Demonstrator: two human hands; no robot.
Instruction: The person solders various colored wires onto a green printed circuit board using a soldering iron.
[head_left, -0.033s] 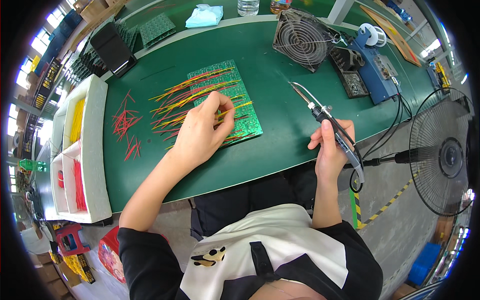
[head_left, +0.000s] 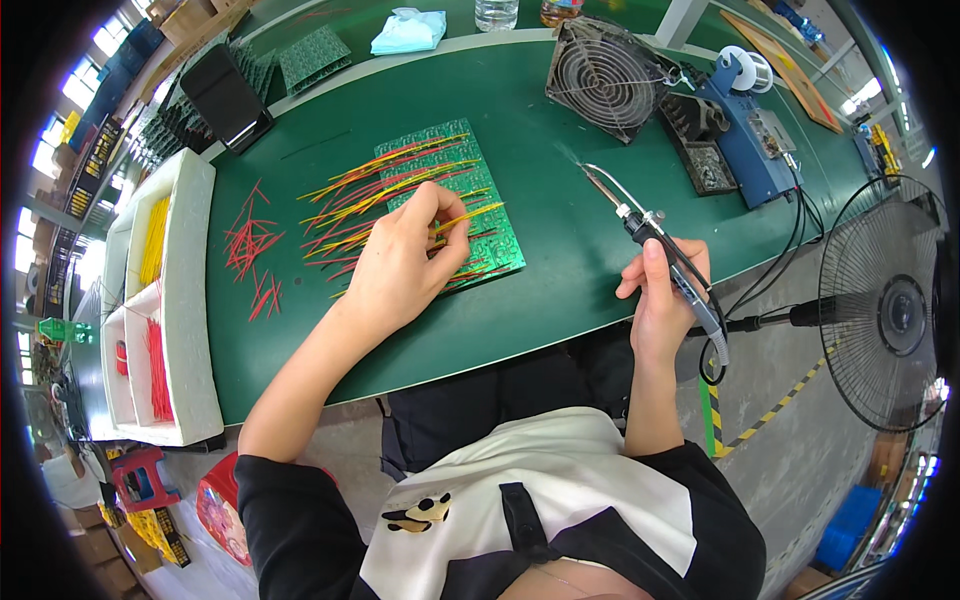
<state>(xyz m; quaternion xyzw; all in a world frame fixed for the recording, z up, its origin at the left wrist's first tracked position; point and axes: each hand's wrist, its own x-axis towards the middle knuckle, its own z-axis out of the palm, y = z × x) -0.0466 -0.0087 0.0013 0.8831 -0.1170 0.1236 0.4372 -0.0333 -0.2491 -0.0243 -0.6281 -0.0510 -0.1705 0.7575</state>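
My left hand [head_left: 400, 262] is over the green circuit board panel [head_left: 497, 232], thumb and forefinger pinched on a thin yellow wire [head_left: 484, 211] whose end points right across the panel. Many red and yellow wires [head_left: 345, 187] lie across the panel in rows, their free ends sticking out past its left edge. Some of them are hidden under my fingers. To the right, clear of the panel, my right hand [head_left: 668, 295] grips a soldering iron [head_left: 640, 230] with a curved metal tube beside its tip. The tip points up and left in the air, and faint smoke drifts off it.
Loose red wires [head_left: 252, 245] lie left of the panel. A white foam box [head_left: 190, 330] of yellow and red wires stands at the left edge. Further back are a black phone-like slab [head_left: 225, 95], a square fan [head_left: 605, 80] and a blue soldering station [head_left: 750, 140] with a solder spool.
The wisp of smoke near the iron's tip has shifted slightly. Both hands, the wires and the panel look the same.
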